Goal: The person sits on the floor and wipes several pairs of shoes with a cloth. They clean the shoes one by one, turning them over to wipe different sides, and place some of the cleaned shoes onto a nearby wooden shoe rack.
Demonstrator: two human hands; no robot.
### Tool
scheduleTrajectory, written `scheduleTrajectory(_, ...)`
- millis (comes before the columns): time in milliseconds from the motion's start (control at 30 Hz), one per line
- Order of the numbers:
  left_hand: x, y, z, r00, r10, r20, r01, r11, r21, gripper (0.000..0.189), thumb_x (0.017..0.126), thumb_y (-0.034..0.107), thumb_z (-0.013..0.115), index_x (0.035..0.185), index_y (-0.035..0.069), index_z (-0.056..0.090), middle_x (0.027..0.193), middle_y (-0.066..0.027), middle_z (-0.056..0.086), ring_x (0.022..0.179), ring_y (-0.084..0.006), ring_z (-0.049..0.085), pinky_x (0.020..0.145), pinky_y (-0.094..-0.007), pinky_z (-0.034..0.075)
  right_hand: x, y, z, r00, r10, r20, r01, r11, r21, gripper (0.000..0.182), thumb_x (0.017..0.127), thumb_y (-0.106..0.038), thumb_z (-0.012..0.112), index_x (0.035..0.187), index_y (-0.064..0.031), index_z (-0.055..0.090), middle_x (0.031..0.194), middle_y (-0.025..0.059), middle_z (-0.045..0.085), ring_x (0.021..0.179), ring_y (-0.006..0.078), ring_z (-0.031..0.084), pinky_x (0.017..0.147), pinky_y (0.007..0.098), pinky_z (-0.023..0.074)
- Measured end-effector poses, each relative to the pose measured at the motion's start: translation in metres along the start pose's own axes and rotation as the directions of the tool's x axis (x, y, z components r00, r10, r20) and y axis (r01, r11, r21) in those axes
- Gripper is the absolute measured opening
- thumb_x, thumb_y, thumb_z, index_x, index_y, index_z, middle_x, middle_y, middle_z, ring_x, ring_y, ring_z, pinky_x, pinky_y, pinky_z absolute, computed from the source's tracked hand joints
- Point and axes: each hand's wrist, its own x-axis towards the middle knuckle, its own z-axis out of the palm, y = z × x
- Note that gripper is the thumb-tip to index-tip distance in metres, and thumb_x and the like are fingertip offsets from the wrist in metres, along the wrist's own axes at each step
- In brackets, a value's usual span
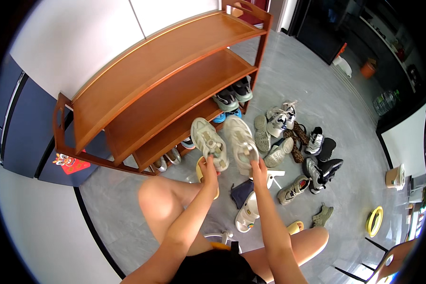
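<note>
My left hand (pixel 209 171) grips the heel of a pale cream sneaker (pixel 210 142), its toe pointing away from me. In my right hand (pixel 258 171) is a matching cream sneaker (pixel 240 139), also held by the heel. Both shoes hang side by side above the floor, just in front of a brown wooden shoe rack (pixel 177 85). A pair of black and pale green sneakers (pixel 227 99) sits at the right end of a lower shelf. Beneath it, blue shoes (pixel 227 116) and silver shoes (pixel 173 156) stand on the bottom level, partly hidden.
Several loose shoes lie on the grey floor (pixel 344 117), including leopard-print shoes (pixel 297 154), silver sneakers (pixel 315 141) and a beige sneaker (pixel 294 190). A white clog (pixel 247 213) and a dark blue pouch (pixel 242 193) lie between my legs. A chair (pixel 388 264) stands at lower right.
</note>
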Motion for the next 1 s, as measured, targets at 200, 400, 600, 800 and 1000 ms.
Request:
scheduleTrajectory(200,0.062,0.057,0.001,0.998,0.040,-0.049,-0.043,0.996,-0.081,0.070,0.083,0.051,0.066,0.131,0.008,0.040,0.112,-0.0058,0.054,0.090,-0.0149,0.055,0.063,-0.0291,0.045,0.056,-0.051,0.109,0.980,0.192,0.059,-0.182,0.973,-0.145,0.072,0.075,-0.046,0.064,0.129,-0.0013,0.049,0.105,0.0131,0.061,0.085,0.0205,0.061,0.061,0.0313,0.0509)
scheduleTrajectory(400,0.112,0.021,-0.019,0.982,0.101,0.162,0.016,0.803,-0.596,0.054,0.083,0.011,0.071,0.129,0.009,0.043,0.121,-0.0055,0.055,0.109,-0.0165,0.055,0.090,-0.0289,0.044,0.097,-0.046,0.157,0.971,0.167,0.174,-0.139,0.977,-0.161,0.072,0.075,-0.043,0.067,0.129,0.0015,0.050,0.108,0.0141,0.061,0.088,0.0196,0.062,0.063,0.0306,0.0521)
scheduleTrajectory(600,0.129,0.026,-0.004,0.987,0.138,0.082,-0.051,0.755,-0.653,0.042,0.082,-0.004,0.069,0.118,0.007,0.051,0.113,-0.0049,0.059,0.104,-0.0150,0.057,0.092,-0.0270,0.048,0.119,-0.039,0.174,0.959,0.117,0.260,-0.099,0.992,-0.080,0.064,0.082,-0.045,0.066,0.124,0.0016,0.054,0.107,0.0091,0.062,0.091,0.0149,0.060,0.071,0.0273,0.0488)
scheduleTrajectory(800,0.155,0.052,0.010,0.992,-0.114,-0.052,0.050,0.745,-0.666,0.010,0.086,0.007,0.069,0.094,0.003,0.063,0.090,-0.0040,0.064,0.084,-0.0122,0.062,0.079,-0.0225,0.056,0.138,-0.053,0.201,0.951,0.089,0.295,-0.170,0.950,0.263,0.051,0.079,-0.011,0.074,0.120,0.0093,0.053,0.107,0.0128,0.061,0.089,0.0170,0.060,0.077,0.0272,0.0505)
scheduleTrajectory(1000,0.159,0.027,-0.006,0.997,-0.073,0.018,0.069,0.784,-0.616,0.016,0.089,0.013,0.066,0.100,0.003,0.061,0.093,-0.0049,0.065,0.083,-0.0125,0.064,0.075,-0.0230,0.056,0.113,0.002,0.153,0.948,0.227,0.221,-0.258,0.959,0.119,0.047,0.080,-0.009,0.069,0.122,0.0060,0.053,0.101,0.0094,0.062,0.086,0.0182,0.062,0.075,0.0304,0.0531)
